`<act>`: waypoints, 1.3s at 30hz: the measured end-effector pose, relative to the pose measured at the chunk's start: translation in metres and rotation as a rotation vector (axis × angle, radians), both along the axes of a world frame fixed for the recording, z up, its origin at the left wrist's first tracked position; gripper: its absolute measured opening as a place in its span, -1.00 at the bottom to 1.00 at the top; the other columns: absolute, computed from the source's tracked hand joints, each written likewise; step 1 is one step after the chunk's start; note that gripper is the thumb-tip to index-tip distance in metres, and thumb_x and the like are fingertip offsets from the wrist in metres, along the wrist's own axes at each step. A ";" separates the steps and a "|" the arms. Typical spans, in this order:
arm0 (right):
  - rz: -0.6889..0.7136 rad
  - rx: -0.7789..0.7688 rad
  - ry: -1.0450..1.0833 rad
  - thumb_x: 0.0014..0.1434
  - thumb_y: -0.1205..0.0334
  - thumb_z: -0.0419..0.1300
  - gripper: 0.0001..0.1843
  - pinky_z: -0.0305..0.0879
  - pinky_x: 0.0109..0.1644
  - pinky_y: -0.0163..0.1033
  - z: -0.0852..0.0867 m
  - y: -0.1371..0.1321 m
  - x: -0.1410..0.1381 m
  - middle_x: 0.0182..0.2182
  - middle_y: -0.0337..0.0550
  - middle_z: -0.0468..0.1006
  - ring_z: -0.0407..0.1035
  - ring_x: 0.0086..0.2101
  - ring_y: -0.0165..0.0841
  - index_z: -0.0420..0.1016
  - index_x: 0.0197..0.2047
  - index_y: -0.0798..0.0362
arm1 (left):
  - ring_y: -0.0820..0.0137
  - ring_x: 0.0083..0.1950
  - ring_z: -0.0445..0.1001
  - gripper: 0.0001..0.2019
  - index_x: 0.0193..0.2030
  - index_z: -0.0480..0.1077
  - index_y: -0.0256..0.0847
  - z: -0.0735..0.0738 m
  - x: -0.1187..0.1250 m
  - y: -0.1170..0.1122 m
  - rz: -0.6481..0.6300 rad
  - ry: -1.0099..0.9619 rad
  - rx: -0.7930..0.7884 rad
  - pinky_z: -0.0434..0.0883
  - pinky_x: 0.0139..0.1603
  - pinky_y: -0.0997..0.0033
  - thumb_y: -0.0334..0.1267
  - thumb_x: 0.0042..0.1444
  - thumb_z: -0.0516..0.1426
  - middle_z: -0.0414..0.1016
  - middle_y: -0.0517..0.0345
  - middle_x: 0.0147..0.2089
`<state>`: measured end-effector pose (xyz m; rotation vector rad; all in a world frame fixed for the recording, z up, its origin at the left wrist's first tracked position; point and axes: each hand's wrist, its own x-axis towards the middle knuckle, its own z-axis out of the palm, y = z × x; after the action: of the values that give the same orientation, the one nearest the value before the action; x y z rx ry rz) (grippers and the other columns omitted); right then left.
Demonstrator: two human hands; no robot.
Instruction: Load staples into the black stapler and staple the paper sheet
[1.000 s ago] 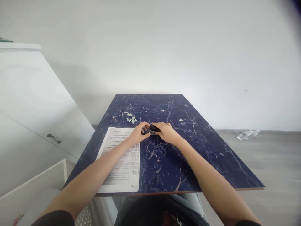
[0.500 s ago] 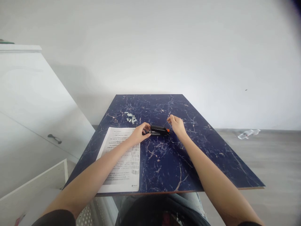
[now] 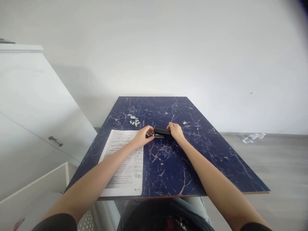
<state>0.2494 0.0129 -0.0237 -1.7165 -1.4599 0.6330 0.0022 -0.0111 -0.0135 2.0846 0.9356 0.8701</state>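
Observation:
A black stapler (image 3: 161,131) lies across the middle of the dark blue marbled table (image 3: 163,173). My left hand (image 3: 144,134) grips its left end, thumb below and fingers above. At the right end, my right hand (image 3: 175,131) has its fingers bent around the stapler, covering its orange part. Beyond that hand rests a small pale piece, perhaps a staple strip (image 3: 184,123). Several similar pale strips (image 3: 134,120) lie in a loose group on the far left. Under my left forearm is a printed paper booklet (image 3: 125,186), partly hidden.
A white cabinet (image 3: 29,96) with a dark handle stands left of the table. The white wall (image 3: 154,57) rises behind the table's far edge. Clear crumpled plastic (image 3: 253,138) lies on the floor at right. A white-framed bin or rack (image 3: 36,183) is at lower left.
My right hand has moved left and nearer, onto the stapler's right end. A small pale piece now shows on the table where that hand was. My left hand stays in place.

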 end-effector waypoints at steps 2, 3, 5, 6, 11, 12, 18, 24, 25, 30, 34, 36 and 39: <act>0.010 -0.002 -0.033 0.26 0.01 -0.06 -0.50 0.22 -0.27 -0.25 0.000 0.001 0.000 -0.51 -0.14 0.57 0.41 -0.45 -0.30 0.57 -0.50 0.03 | 0.28 -0.07 0.53 -0.70 0.01 0.34 -0.14 0.000 0.000 0.000 0.003 0.006 -0.003 0.47 -0.06 0.25 -0.20 0.16 0.22 0.52 0.05 -0.06; 0.017 0.000 -0.043 0.25 0.02 -0.06 -0.50 0.21 -0.27 -0.24 -0.001 0.001 0.000 -0.51 -0.14 0.57 0.41 -0.44 -0.29 0.57 -0.50 0.03 | 0.28 -0.08 0.52 -0.70 0.01 0.34 -0.14 0.000 0.000 0.000 0.005 0.007 -0.002 0.48 -0.06 0.24 -0.20 0.16 0.22 0.52 0.05 -0.06; 0.028 0.007 -0.051 0.26 0.01 -0.07 -0.49 0.21 -0.28 -0.24 -0.001 0.000 0.001 -0.52 -0.14 0.56 0.41 -0.44 -0.28 0.57 -0.50 0.03 | 0.28 -0.08 0.52 -0.71 0.01 0.34 -0.14 -0.001 0.000 0.000 0.006 0.009 0.000 0.48 -0.05 0.22 -0.20 0.17 0.22 0.52 0.06 -0.06; 0.033 0.011 -0.054 0.26 0.01 -0.07 -0.49 0.21 -0.28 -0.24 -0.001 0.000 0.001 -0.52 -0.14 0.56 0.40 -0.45 -0.28 0.57 -0.50 0.02 | 0.27 -0.07 0.52 -0.71 0.01 0.35 -0.14 -0.002 0.000 0.000 0.007 0.009 0.001 0.48 -0.05 0.21 -0.20 0.17 0.22 0.52 0.06 -0.06; 0.036 0.014 -0.079 0.25 0.04 -0.07 -0.51 0.20 -0.29 -0.25 -0.001 0.000 0.002 -0.53 -0.15 0.54 0.39 -0.46 -0.28 0.55 -0.52 0.01 | 0.22 0.02 0.53 -0.69 0.00 0.37 -0.15 -0.006 0.000 0.002 0.013 -0.068 -0.001 0.46 0.13 0.05 -0.23 0.13 0.27 0.50 -0.02 0.01; 0.036 0.013 -0.084 0.25 0.05 -0.07 -0.51 0.20 -0.28 -0.25 -0.001 0.000 0.002 -0.54 -0.15 0.54 0.39 -0.46 -0.28 0.55 -0.52 0.01 | 0.21 0.04 0.53 -0.68 0.00 0.38 -0.16 -0.006 0.000 0.002 0.010 -0.091 -0.010 0.44 0.17 0.02 -0.23 0.12 0.28 0.50 -0.03 0.02; 0.039 0.018 -0.108 0.27 0.08 -0.08 -0.52 0.21 -0.25 -0.25 0.000 0.000 0.001 -0.51 -0.14 0.55 0.41 -0.43 -0.28 0.55 -0.50 0.02 | 0.24 0.06 0.54 -0.67 0.03 0.38 -0.15 -0.001 -0.001 -0.001 -0.023 -0.098 -0.082 0.43 0.20 0.07 -0.26 0.13 0.27 0.54 0.03 0.02; 0.058 0.018 -0.114 0.28 0.09 -0.09 -0.52 0.24 -0.21 -0.23 0.001 -0.001 0.001 -0.51 -0.13 0.55 0.42 -0.41 -0.27 0.54 -0.50 0.02 | 0.25 0.02 0.54 -0.74 -0.02 0.39 -0.16 0.003 -0.002 -0.002 0.029 -0.035 -0.028 0.44 0.15 0.12 -0.32 0.13 0.24 0.56 0.06 -0.02; 0.060 0.016 -0.115 0.28 0.09 -0.08 -0.52 0.24 -0.20 -0.23 0.000 -0.001 0.002 -0.51 -0.13 0.55 0.42 -0.41 -0.27 0.53 -0.50 0.02 | 0.25 0.01 0.54 -0.73 -0.02 0.39 -0.16 0.003 -0.002 -0.002 0.027 -0.030 -0.023 0.44 0.14 0.12 -0.33 0.13 0.24 0.55 0.06 -0.02; 0.061 0.029 -0.067 0.26 0.04 -0.06 -0.52 0.25 -0.24 -0.23 -0.002 0.001 0.004 -0.55 -0.14 0.53 0.41 -0.45 -0.28 0.49 -0.55 0.02 | 0.24 -0.02 0.53 -0.71 -0.03 0.39 -0.16 0.005 -0.001 -0.003 0.020 -0.024 0.031 0.45 0.11 0.13 -0.35 0.08 0.24 0.54 0.05 -0.03; 0.062 0.069 0.093 0.29 -0.07 -0.07 -0.48 0.29 -0.29 -0.24 0.003 -0.002 0.004 -0.55 -0.14 0.51 0.40 -0.48 -0.30 0.49 -0.50 0.04 | 0.23 0.02 0.49 -0.78 -0.04 0.40 -0.16 0.008 -0.004 -0.005 0.111 -0.098 0.114 0.41 0.15 0.10 -0.30 0.16 0.17 0.51 0.03 -0.02; 0.134 0.113 0.127 0.31 -0.12 -0.09 -0.46 0.32 -0.26 -0.24 0.009 -0.006 0.003 -0.50 -0.13 0.52 0.41 -0.43 -0.30 0.49 -0.45 0.05 | 0.24 0.00 0.48 -0.81 -0.06 0.40 -0.16 0.008 -0.006 -0.003 0.149 -0.115 0.117 0.41 0.14 0.11 -0.29 0.17 0.15 0.51 0.05 -0.04; 0.355 0.202 0.020 0.34 -0.13 -0.07 -0.49 0.32 -0.10 -0.21 0.021 -0.015 0.000 -0.36 -0.14 0.58 0.44 -0.28 -0.28 0.51 -0.32 0.04 | 0.28 -0.08 0.50 -0.82 -0.09 0.41 -0.17 0.005 -0.008 0.001 0.101 -0.087 0.051 0.44 0.06 0.17 -0.29 0.14 0.18 0.51 0.08 -0.10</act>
<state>0.2491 -0.0025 -0.0025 -1.3052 -1.7680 0.6580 -0.0058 -0.0104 -0.0087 2.0389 0.9879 1.0383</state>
